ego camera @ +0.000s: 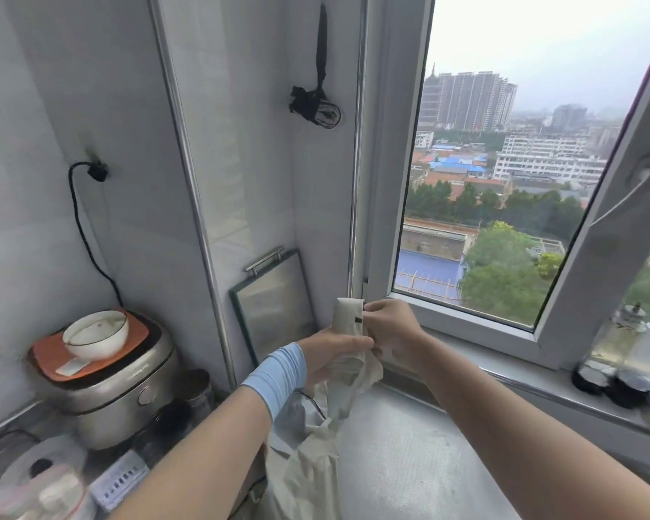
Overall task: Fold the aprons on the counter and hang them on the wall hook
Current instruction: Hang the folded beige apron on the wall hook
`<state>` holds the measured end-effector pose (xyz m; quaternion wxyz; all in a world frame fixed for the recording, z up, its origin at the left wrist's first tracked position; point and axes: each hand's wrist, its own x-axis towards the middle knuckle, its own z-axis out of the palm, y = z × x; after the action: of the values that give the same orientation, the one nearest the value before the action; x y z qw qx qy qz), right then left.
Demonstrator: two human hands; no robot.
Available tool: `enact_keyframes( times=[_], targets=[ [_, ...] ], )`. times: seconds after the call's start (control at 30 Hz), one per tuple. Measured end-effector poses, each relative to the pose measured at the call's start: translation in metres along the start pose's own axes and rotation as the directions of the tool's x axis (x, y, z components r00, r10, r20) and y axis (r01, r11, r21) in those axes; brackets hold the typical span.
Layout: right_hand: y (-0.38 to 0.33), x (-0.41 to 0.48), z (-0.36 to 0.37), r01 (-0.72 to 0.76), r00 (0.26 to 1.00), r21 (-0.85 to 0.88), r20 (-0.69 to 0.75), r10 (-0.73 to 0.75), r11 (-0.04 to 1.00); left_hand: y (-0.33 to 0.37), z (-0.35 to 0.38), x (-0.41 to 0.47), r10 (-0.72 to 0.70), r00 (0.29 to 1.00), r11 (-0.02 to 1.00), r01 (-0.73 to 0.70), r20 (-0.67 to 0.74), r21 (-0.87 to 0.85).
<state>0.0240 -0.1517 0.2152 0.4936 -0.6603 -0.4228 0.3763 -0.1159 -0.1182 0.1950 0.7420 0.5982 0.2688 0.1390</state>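
Apron: a cream apron is held up off the desk in front of the window frame, its upper end rolled or folded into a narrow band, the rest hanging loose and crumpled down toward the desk edge.
Left hand: the left hand, with a pale blue wrist sleeve, is clenched round the middle of the cloth; judged to be bunching the fabric so the bundle stays narrow.
Right hand: the right hand pinches the top of the folded band, its fingers closed on the edge near a small dark tag or buckle; which of the two cannot be settled from this view.
Reason for hold: lifting the cloth lets gravity straighten the tail while both hands tighten the fold; the desk below is free for laying it flat.
Wall hook: not itself visible; a black strap hangs from the top of the wall panel with a dark bundle at its lower end, presumably another item already hung there.
Progress: folding under way, not finished; hanging not yet done.
Surroundings: rice cooker carrying a white bowl stands well apart on the left; a glass panel leans against the wall just behind the hands.
Risk: the loose tail may unroll when the bundle is raised to the hook.
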Motion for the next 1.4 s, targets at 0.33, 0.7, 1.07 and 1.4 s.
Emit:
enact_keyframes(
  times=[0.33, 0.7, 1.07, 1.4],
  targets=[
    [-0.022, 0.015, -0.007, -0.032, 0.963, -0.018, 0.269, 0.036, 0.999, 0.025, -0.025, 0.015, 0.196, 0.974, 0.932, -0.150, -0.112, 0.331],
    [-0.042, 0.021, -0.034, 0.101, 0.993, 0.224, 0.029, -0.110, 0.969, 0.053, -0.011, 0.039, 0.063, 0.985, 0.978, -0.028, -0.163, 0.206],
    [-0.006, 0.008, -0.041, 0.162, 0.967, -0.039, 0.203, -0.151, 0.986, 0.075, -0.021, 0.048, 0.097, 0.962, 0.959, -0.159, -0.254, -0.233],
    [-0.012, 0.027, -0.060, 0.125, 0.968, -0.388, 0.248, -0.027, 0.913, 0.087, -0.030, 0.025, 0.134, 0.988, 0.991, -0.132, -0.071, 0.027]
  ],
)
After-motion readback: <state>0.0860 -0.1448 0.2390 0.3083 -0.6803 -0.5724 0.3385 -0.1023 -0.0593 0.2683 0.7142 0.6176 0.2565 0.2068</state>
